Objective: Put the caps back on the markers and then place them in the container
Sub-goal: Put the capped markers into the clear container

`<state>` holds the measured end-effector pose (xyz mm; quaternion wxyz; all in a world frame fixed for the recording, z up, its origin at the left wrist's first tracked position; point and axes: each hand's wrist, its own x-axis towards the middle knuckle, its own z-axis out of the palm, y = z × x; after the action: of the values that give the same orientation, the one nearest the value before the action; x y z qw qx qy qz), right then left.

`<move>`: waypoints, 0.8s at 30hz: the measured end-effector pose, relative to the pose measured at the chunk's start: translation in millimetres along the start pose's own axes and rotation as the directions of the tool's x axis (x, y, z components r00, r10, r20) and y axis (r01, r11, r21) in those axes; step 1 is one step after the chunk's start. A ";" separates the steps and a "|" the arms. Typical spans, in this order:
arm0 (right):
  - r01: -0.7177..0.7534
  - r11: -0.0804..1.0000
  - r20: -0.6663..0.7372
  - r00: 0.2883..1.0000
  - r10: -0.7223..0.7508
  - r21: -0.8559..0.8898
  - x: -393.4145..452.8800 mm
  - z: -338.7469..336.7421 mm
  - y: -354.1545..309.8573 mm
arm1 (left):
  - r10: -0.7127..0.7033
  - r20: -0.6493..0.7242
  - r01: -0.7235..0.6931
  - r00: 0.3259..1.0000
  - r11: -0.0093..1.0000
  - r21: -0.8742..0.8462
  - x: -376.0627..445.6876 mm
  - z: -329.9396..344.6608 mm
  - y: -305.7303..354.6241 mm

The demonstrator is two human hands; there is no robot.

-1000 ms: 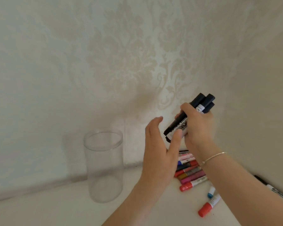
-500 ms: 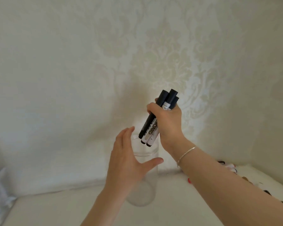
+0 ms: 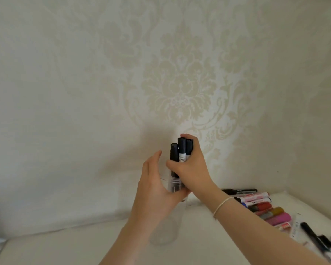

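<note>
My right hand (image 3: 190, 169) grips a bundle of three black-capped markers (image 3: 181, 152), held upright with their lower ends down inside the mouth of the clear cylindrical container (image 3: 164, 234). My left hand (image 3: 155, 190) wraps around the container's upper part, thumb at the front right, fingers behind. The container stands on the white table near the wall; my left hand hides most of its rim. The markers' caps stick up above my right hand.
A row of capped markers in black, white, red, gold and pink (image 3: 264, 207) lies on the table to the right. More black markers (image 3: 325, 243) lie at the lower right edge. A patterned wall stands close behind the container.
My right hand lowered the three markers from above the container into its mouth and turned them upright. My left hand closed around the container's top.
</note>
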<state>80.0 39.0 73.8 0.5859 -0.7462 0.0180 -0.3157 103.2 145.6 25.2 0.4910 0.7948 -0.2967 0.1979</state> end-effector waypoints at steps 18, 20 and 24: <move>0.034 0.996 -0.099 0.995 -0.026 0.086 -10.7 -58.8 30.4 | 0.130 0.011 -0.130 0.991 0.991 -0.016 1.2 47.6 19.9; 0.056 0.995 -0.172 0.984 -0.041 0.084 -10.5 -64.3 31.8 | 0.142 0.044 -0.141 0.989 0.990 -0.013 1.6 46.4 20.6; 0.106 0.994 -0.272 0.957 -0.104 -0.007 -6.4 -85.1 33.4 | 0.163 0.102 -0.159 0.981 0.986 -0.038 3.0 41.9 21.3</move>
<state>44.4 -42.4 51.0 0.5631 -0.6934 0.0576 -0.4459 92.2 99.9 22.8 0.4689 0.7701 -0.3884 0.1904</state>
